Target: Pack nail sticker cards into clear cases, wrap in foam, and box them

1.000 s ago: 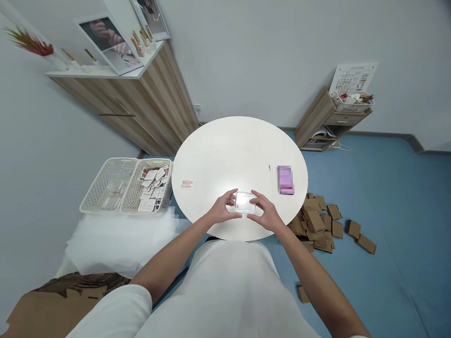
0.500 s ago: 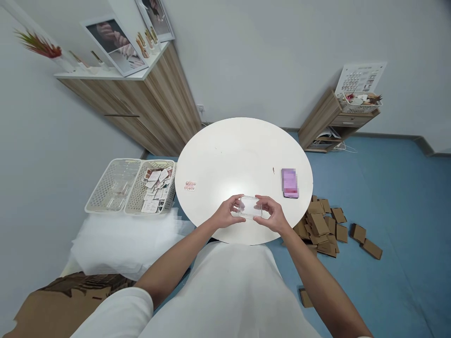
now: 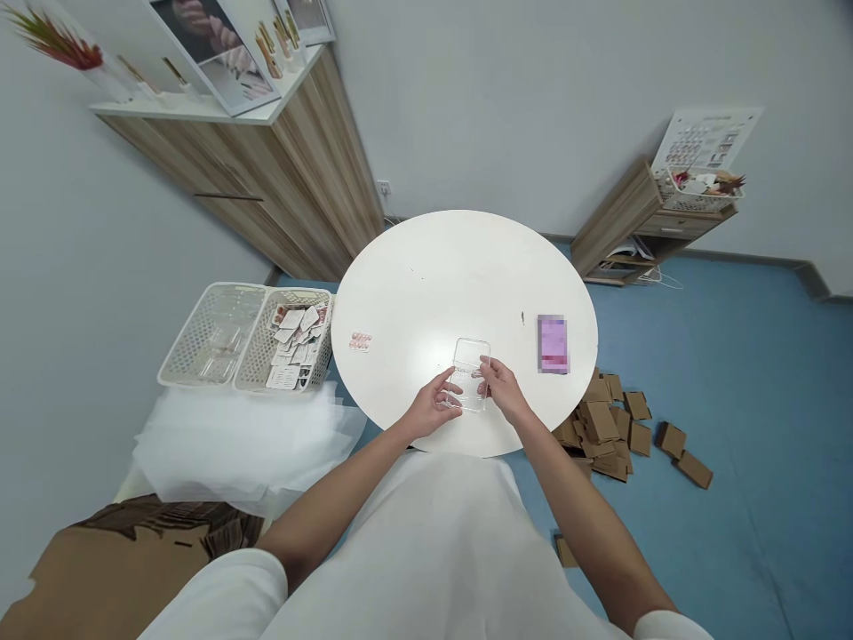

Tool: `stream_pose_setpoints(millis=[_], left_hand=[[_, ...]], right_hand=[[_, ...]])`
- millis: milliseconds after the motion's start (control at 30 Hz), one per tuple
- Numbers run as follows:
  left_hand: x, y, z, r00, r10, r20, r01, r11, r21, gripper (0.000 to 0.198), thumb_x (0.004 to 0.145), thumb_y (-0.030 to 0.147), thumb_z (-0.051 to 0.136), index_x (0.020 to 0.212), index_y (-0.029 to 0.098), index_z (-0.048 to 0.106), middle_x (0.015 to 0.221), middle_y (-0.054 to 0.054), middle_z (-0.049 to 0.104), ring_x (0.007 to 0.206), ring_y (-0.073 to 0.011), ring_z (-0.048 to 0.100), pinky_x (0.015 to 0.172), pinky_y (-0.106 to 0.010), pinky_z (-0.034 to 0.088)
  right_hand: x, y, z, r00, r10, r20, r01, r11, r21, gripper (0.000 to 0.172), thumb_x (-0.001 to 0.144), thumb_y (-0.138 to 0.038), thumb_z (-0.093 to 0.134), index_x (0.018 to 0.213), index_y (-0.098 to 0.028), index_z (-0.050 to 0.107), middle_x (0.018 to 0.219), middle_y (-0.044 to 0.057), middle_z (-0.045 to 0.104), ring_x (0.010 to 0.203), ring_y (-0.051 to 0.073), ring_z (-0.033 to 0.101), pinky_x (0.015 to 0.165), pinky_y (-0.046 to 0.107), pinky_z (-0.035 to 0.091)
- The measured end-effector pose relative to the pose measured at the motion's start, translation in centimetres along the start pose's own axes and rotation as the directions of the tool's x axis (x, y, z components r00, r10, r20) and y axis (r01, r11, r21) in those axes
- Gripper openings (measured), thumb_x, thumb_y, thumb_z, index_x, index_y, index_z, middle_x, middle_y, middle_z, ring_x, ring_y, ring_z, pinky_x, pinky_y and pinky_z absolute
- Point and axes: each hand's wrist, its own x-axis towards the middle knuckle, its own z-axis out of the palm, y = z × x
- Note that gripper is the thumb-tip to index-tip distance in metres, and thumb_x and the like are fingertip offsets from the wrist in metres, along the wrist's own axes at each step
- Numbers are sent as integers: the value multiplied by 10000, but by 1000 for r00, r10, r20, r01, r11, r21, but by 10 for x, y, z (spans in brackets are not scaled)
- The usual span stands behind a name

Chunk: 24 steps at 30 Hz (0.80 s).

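A clear plastic box is held over the near part of the round white table, its lid raised toward the table's far side; the left hand grips the box's left edge, thumb and fingers parted around it, while the right hand holds its right edge near the hinge, fingers curled close; the box sits between them, fingers covering parts of both sides, and, it being see-through, I cannot tell whether its underside touches the tabletop; toward the table's left edge lies a small pink-patterned sheet; toward its right edge lies a purple item, its surface pixelated, with a small dark speck just beside it; off the table's left side stand two white baskets, the nearer basket holding white cards, the farther basket holding clear containers; sheer white sheets spread below the table's left side; small cardboard boxes are heaped on the floor by its right side.
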Motion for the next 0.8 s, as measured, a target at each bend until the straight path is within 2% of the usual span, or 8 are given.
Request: stream_pose_setpoints(millis=[100,167,267,333,467,633,700,800], left_hand=[[2,-8,-2,1000,-4,-27,3,1000,-18,810,661,212,671,1331,271,219,1027,-73,499,771,-102,560,727,-327,486],[4,-16,-4,998,-21,-52,20,999,-26,812,656,208,672,1329,264,222,1023,-70,501,760,-97,556,727,-325,484],[10,-35,-5,995,-47,-84,44,998,-39,816,647,203,671,1327,255,223,1011,-60,501,743,-92,552,729,-330,476],[14,-48,-6,994,-54,-90,52,998,-26,818,652,203,660,1332,252,210,1002,-52,499,738,-91,546,742,-337,468],[21,-70,-10,992,-65,-106,84,979,187,794,672,209,625,1340,257,198,982,-39,493,729,-99,511,751,-334,452],[29,-77,-17,985,-48,-166,131,833,538,737,669,231,610,1321,230,265,969,-52,449,842,-176,478,785,-363,419],[30,-76,-18,984,-63,-165,149,796,587,698,689,225,582,1316,214,274,958,-59,443,876,-198,473,780,-366,416],[26,-77,-14,980,-88,-179,177,801,571,683,706,226,563,1317,207,256,967,-62,442,833,-183,475,766,-360,422]], right_hand=[[-5,11,3,999,31,42,-33,999,42,553,719,-461,532,1200,-210,427,913,48,603,603,107,555,616,290,467],[-9,23,3,999,35,15,-36,999,31,585,706,-449,547,1224,-217,404,985,57,583,684,126,572,679,310,468],[-15,43,5,999,23,-38,-26,998,-59,574,685,-413,566,1206,-223,419,1063,58,543,797,143,560,752,323,453],[-16,56,7,1000,18,-18,-21,991,-134,528,683,-387,556,1176,-232,445,1073,49,534,805,141,543,765,325,446],[-11,74,12,1000,3,-7,-5,947,-321,430,662,-372,551,1071,-245,521,960,27,528,766,154,507,734,337,446],[2,88,17,999,-3,-32,-12,889,-458,398,660,-350,553,1037,-224,522,908,43,467,779,172,476,765,340,438],[3,93,19,1000,-4,-22,-7,882,-472,439,675,-333,539,1095,-218,482,923,52,452,799,180,479,772,342,440],[0,100,19,999,-14,-35,-4,884,-467,520,685,-313,523,1184,-218,410,964,63,440,819,184,488,782,351,445]])
